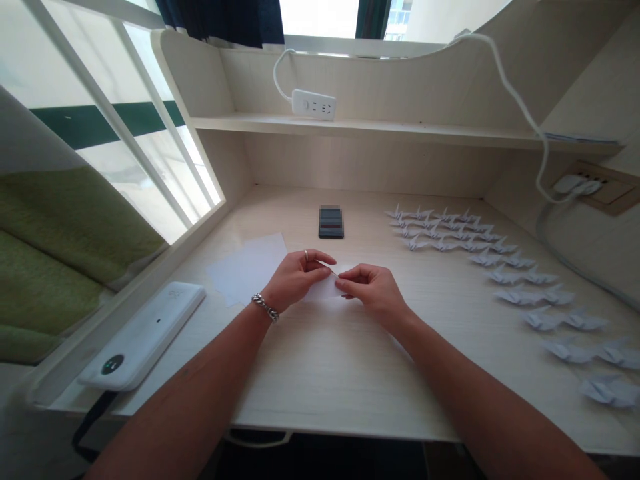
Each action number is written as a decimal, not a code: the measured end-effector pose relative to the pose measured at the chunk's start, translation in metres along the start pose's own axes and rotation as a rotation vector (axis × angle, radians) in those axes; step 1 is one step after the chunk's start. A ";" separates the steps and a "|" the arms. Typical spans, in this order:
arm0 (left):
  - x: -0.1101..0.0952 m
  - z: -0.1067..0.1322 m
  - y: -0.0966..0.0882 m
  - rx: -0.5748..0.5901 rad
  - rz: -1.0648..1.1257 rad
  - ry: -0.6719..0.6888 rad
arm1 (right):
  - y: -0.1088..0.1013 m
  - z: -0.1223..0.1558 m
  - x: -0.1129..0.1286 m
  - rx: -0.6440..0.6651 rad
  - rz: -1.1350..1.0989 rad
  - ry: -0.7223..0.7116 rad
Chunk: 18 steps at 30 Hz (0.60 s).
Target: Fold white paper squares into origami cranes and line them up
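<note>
My left hand (295,277) and my right hand (373,288) meet over the middle of the pale wooden desk (340,360). Both pinch a small folded piece of white paper (327,288) that lies between them, just above the desk top. The left hand wears a ring and a metal bracelet at the wrist. Its fingers curl over the paper's left edge, and the right hand's fingertips press the right edge. A small stack of white paper sheets (247,268) lies just left of my left hand.
Several folded white paper cranes (480,250) lie in rows along the desk's right side. A dark phone (331,222) lies behind my hands. A white power bank (145,333) sits at the left edge, a power strip (314,104) on the shelf, a wall socket (583,183) right.
</note>
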State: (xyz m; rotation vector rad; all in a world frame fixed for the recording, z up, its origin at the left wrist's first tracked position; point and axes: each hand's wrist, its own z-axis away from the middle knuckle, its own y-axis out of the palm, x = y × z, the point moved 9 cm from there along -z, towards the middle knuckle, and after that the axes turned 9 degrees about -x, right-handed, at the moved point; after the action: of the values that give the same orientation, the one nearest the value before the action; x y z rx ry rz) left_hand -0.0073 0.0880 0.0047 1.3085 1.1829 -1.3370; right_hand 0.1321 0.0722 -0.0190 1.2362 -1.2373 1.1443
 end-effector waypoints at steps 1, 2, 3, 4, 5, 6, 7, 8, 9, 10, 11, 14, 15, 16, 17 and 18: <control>-0.001 0.000 -0.001 -0.013 -0.013 0.004 | 0.000 0.000 -0.001 -0.001 -0.001 0.006; -0.002 -0.001 -0.003 -0.031 -0.027 0.009 | 0.000 0.000 -0.001 -0.003 -0.002 0.011; -0.002 -0.001 -0.005 -0.050 -0.040 0.015 | -0.001 -0.001 -0.002 -0.005 -0.003 0.017; -0.003 -0.002 -0.006 -0.063 -0.057 0.022 | -0.001 -0.001 -0.002 -0.007 -0.005 0.020; -0.003 -0.002 -0.006 -0.063 -0.079 0.029 | -0.001 -0.001 -0.002 -0.010 -0.006 0.021; -0.003 -0.001 -0.005 -0.049 -0.104 0.036 | -0.002 -0.001 -0.002 -0.011 -0.005 0.019; -0.002 -0.001 -0.003 -0.025 -0.125 0.044 | -0.002 -0.001 -0.002 -0.010 -0.002 0.015; -0.002 0.000 -0.001 0.000 -0.139 0.049 | -0.002 -0.001 -0.002 -0.008 0.003 0.011; -0.001 0.000 0.001 0.021 -0.146 0.051 | -0.002 -0.001 -0.002 -0.004 0.009 0.007; 0.000 0.001 0.002 0.032 -0.144 0.048 | -0.001 -0.001 -0.002 0.001 0.013 0.006; 0.000 0.001 0.002 0.031 -0.137 0.045 | -0.001 -0.001 -0.002 0.006 0.016 0.006; 0.001 0.001 0.001 0.019 -0.132 0.049 | 0.000 -0.001 -0.004 0.009 0.010 0.015; 0.001 0.001 0.001 0.018 -0.133 0.055 | 0.000 -0.001 -0.004 0.007 0.006 0.018; 0.001 0.000 0.001 0.016 -0.133 0.060 | 0.000 -0.001 -0.005 0.005 0.001 0.022; 0.001 0.000 0.001 0.015 -0.132 0.064 | 0.000 -0.001 -0.005 0.003 -0.004 0.025; 0.001 0.000 0.001 0.013 -0.130 0.064 | 0.000 0.000 -0.005 0.002 -0.011 0.031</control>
State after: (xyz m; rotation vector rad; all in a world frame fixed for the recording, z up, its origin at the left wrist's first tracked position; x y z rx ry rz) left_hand -0.0066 0.0877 0.0039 1.3109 1.3246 -1.4061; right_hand 0.1317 0.0729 -0.0242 1.2208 -1.2049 1.1529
